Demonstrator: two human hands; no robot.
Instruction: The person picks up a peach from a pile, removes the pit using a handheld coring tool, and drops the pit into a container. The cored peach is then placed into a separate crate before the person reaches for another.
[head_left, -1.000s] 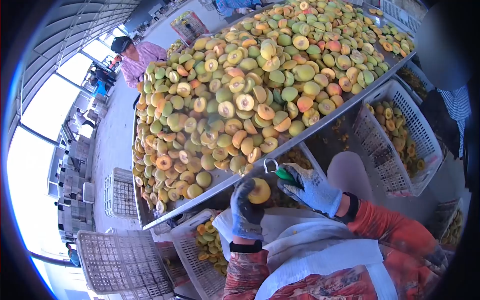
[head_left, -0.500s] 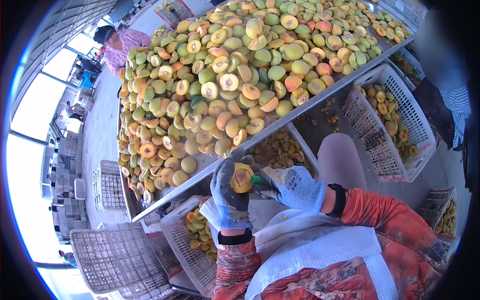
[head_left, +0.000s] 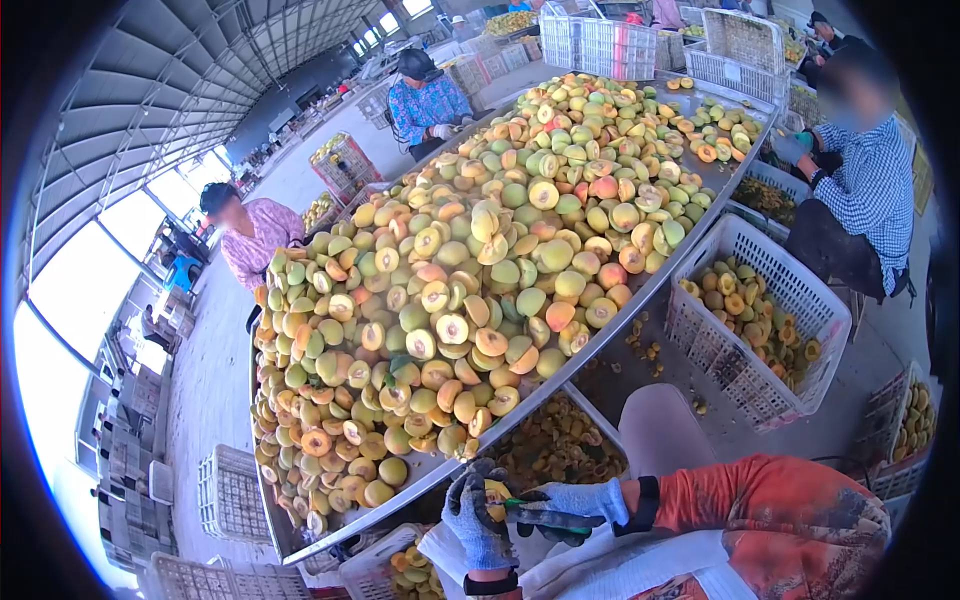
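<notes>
Low in the view, my left hand, in a blue and dark grey glove, is closed round a yellow fruit half. My right hand, gloved the same way, is closed on a green-handled tool, whose tip meets the fruit; the tip itself is hard to make out. Both hands are beside the metal edge of a table heaped with halved and whole green, yellow and orange fruit. Under my hands' level, a bin of pits and scraps stands against the table.
A white crate of fruit halves stands right of my knee, another crate below left. A person in a checked shirt sits at the right. People in pink and patterned blue are across the table.
The view has tilted up, so my hands and the table edge appear lower and more people show. My left hand still holds the fruit, my right the tool.
</notes>
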